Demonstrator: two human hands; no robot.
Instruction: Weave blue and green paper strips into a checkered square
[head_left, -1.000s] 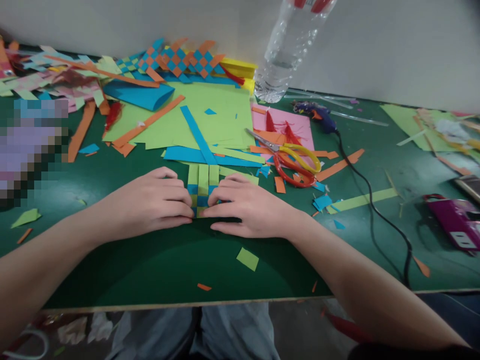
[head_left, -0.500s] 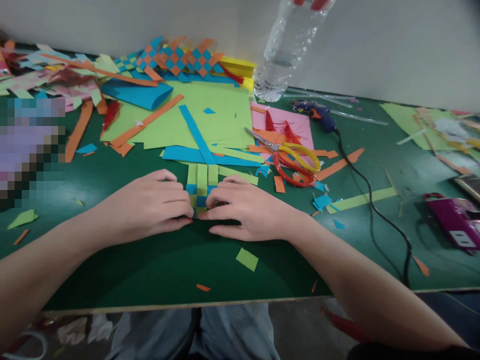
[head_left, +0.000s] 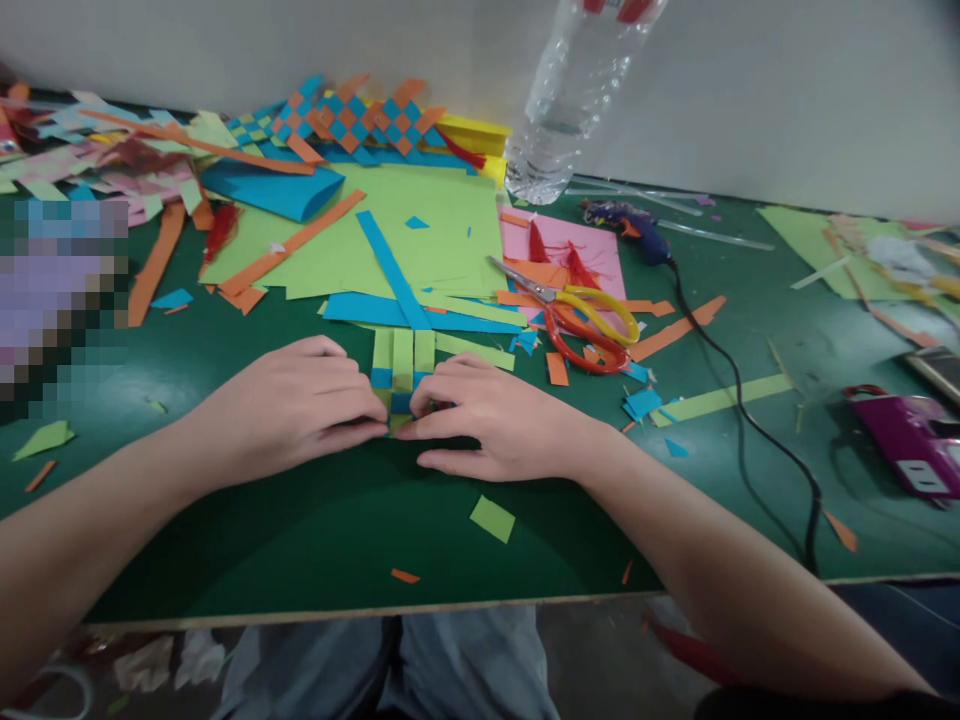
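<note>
A small weave of green and blue paper strips [head_left: 403, 362] lies flat on the table between my hands, its green ends pointing away from me. My left hand [head_left: 315, 400] has its fingers bent and pressed together on the left edge of the weave. On the opposite edge rests my right hand [head_left: 487, 415], with thumb and forefinger closed at the near corner of the strips. Both hands cover the sides of the weave. Just beyond it lie a loose blue strip [head_left: 391, 270] and a stack of green paper sheets [head_left: 442, 220].
Red-and-yellow scissors [head_left: 589, 320] lie beyond my right hand. Behind them are a glue gun [head_left: 637, 230] with a black cord and a water bottle [head_left: 577, 100]. Finished woven pieces [head_left: 349, 122] stand along the wall. A purple box [head_left: 907, 440] is at the right.
My left fingertips have shifted very slightly at the weave's near left edge. The right hand stays in place on the strips.
</note>
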